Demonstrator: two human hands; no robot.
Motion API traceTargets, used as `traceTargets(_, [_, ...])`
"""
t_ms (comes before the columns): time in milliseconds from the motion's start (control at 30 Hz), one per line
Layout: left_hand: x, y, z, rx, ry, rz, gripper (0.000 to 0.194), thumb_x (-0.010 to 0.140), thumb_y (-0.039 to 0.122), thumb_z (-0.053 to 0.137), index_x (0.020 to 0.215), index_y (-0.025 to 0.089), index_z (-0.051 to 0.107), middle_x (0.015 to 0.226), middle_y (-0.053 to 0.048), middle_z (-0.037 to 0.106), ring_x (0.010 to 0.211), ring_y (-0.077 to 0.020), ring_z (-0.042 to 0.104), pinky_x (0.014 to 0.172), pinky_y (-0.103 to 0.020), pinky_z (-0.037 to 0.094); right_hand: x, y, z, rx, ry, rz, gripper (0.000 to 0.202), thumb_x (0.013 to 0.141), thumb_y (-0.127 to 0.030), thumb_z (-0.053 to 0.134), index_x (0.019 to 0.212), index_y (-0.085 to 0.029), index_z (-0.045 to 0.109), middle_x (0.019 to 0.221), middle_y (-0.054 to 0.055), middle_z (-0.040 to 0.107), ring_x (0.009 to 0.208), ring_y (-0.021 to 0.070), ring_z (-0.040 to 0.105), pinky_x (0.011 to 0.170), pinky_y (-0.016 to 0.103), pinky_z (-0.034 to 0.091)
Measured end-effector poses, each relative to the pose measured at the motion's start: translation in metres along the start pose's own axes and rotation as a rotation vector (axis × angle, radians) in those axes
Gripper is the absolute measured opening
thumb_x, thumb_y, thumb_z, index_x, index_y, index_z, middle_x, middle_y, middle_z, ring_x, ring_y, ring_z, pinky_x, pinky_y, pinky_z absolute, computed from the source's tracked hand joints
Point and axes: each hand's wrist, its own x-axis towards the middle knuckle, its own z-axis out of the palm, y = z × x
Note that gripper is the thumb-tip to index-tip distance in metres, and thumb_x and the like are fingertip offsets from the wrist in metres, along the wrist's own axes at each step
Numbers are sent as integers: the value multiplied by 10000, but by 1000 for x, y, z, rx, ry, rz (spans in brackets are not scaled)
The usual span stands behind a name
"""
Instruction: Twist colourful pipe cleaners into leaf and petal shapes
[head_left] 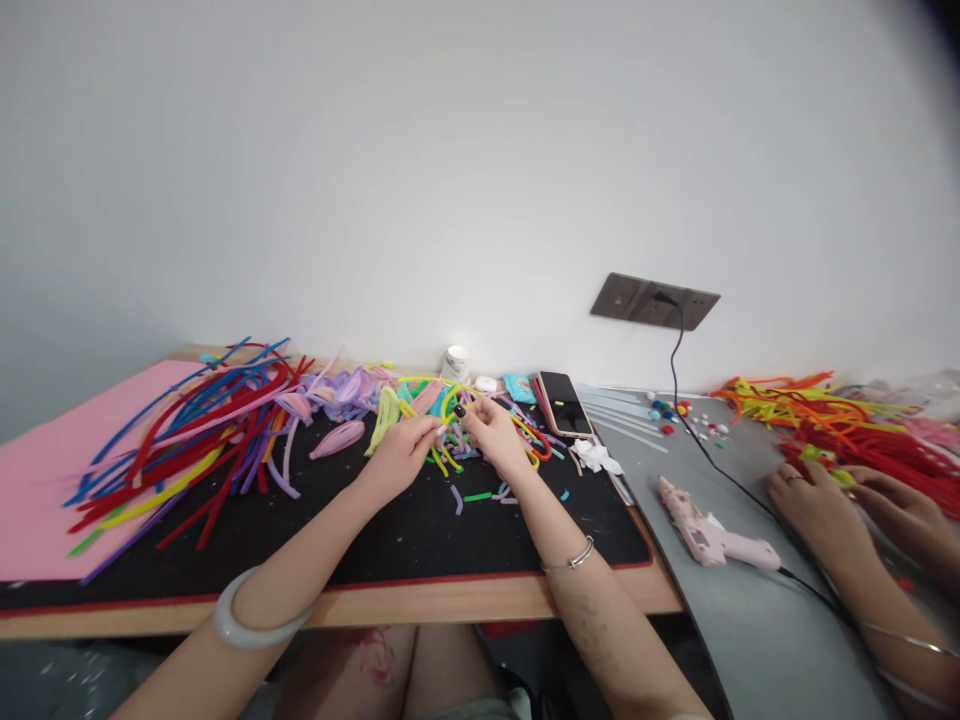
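Both hands meet over the black felt mat (420, 530) on the surface, left hand (397, 455) and right hand (495, 435) each in a pinching grip on one bent yellow fuzzy pipe cleaner (448, 400), apparently mid-shaping; further bending would need steady fingertip pressure.

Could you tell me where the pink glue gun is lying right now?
The pink glue gun lies on the grey table, right of the black mat, between the person's right hand and a co-worker's hands.

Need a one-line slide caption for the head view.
Left hand and right hand bend a yellow pipe cleaner over a black mat.
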Motion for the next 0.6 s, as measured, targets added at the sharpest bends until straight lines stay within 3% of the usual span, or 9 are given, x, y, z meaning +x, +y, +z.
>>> traceTargets(100, [-1,-6,0,36,46,32,80,793,237,603,736,226,656,705,-27,589,707,-202,503,735,-280,367,-1,0,0,-25,56,18,410,734,-536,636,669,-203,405,524,-74,376,460,75,321,448,213,257])
traceTargets(233, [-3,-8,1,127,16,86,100,810,210,583,745,227,657,762,-49,606,757,-215,521,793,-311,372,-5,-6,3,-105,-72,38,409,740,-510,634,613,-196,403,503,-68,362,459,73,301,444,216,223])
traceTargets(400, [-4,-7,5,62,30,52,116,746,158,631,646,214,613,725,-52,570,779,-229,512,822,-329,369,-13,-13,10,-155,-161,-21,339,704,-440,685,663,-179,474,567,-55,404,511,79,341,466,210,248])
traceTargets(600, [-4,-6,6,163,18,113,173,818,189,567,649,213,601,674,-32,553,699,-198,503,723,-284,354,-12,-11,12,-125,-184,-17,325,838,-342,503,574,-189,390,514,-64,313,452,70,275,442,221,206])
